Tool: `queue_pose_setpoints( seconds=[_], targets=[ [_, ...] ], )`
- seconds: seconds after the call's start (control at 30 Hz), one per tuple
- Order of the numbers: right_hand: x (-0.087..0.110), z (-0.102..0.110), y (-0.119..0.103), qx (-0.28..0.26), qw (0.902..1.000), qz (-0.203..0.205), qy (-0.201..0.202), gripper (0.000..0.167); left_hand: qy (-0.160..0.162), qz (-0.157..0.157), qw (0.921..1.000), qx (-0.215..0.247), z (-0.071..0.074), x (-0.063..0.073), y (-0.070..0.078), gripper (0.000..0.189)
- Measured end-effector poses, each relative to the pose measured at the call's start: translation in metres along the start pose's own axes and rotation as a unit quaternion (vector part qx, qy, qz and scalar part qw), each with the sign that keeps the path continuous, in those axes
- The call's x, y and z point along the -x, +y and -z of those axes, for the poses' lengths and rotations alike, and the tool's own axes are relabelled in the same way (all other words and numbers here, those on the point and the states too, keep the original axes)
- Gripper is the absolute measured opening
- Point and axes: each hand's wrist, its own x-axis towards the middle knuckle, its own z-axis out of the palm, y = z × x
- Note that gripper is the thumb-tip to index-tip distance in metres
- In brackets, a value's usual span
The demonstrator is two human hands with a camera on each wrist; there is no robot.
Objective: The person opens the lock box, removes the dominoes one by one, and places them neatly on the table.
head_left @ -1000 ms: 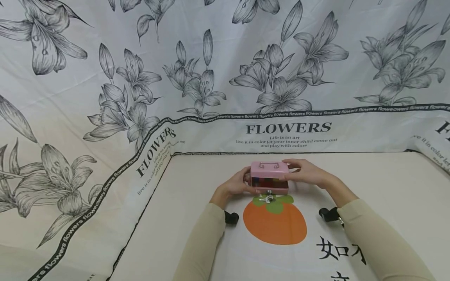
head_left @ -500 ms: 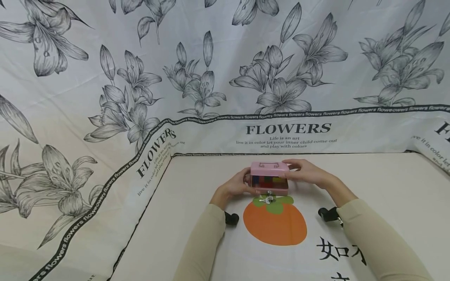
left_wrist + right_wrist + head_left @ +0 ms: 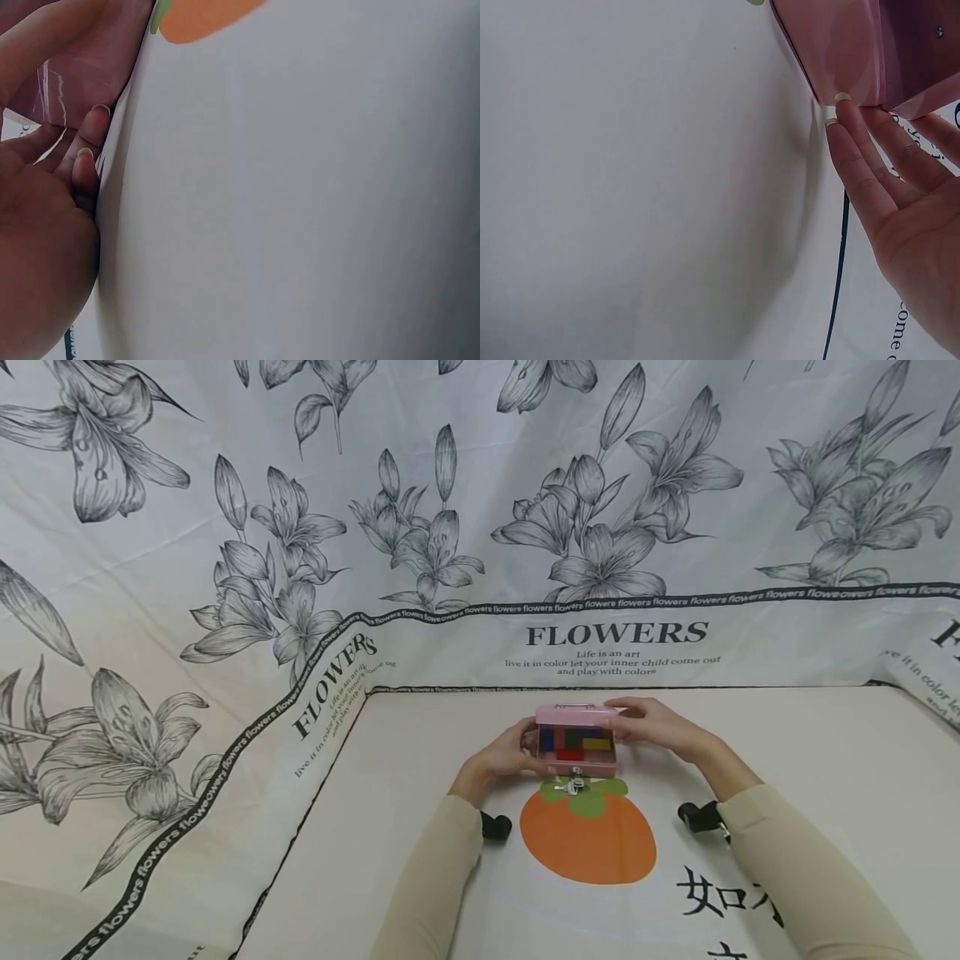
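Note:
A small pink metal cash box [image 3: 596, 771] stands on the table with its lid [image 3: 573, 717] swung up, and coloured blocks [image 3: 568, 755] in red, blue, green and yellow show inside. My left hand [image 3: 507, 752] grips the box's left side, thumb along the front; its fingers curl against the pink wall [image 3: 82, 75] in the left wrist view. At the right end of the lid, my right hand [image 3: 654, 727] holds it with thumb in front and fingers behind. In the right wrist view its fingertips [image 3: 843, 98] touch the pink metal; the thumb is hidden.
A lock with small keys [image 3: 574, 785] hangs at the box front. Below it the white table cover [image 3: 562, 918] bears a printed orange persimmon [image 3: 588, 839] and black characters. A flower-printed curtain [image 3: 450, 647] rises behind the table and at its left.
The lid has tilted further up and back under my right hand, so more of the coloured blocks shows. My left hand has stayed at the box's left side.

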Motion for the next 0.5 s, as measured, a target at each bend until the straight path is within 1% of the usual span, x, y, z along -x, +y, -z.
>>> queue_pose_setpoints(
  seconds=[0.17,0.37,0.5],
  targets=[
    [0.0012,0.0,-0.0017,0.001,1.0,0.005,-0.001,0.069,0.004,0.003,1.0,-0.004,-0.001,-0.0006,0.0018,0.1],
    [0.0007,0.0004,0.0006,-0.006,1.0,-0.003,-0.002,0.069,0.003,0.007,0.9999,0.009,-0.0017,-0.0012,0.0009,0.098],
    [-0.0005,0.0007,0.0006,-0.01,0.9999,-0.006,0.002,0.07,0.008,0.008,0.9999,0.004,-0.0016,-0.0021,0.0009,0.095]
  ],
)
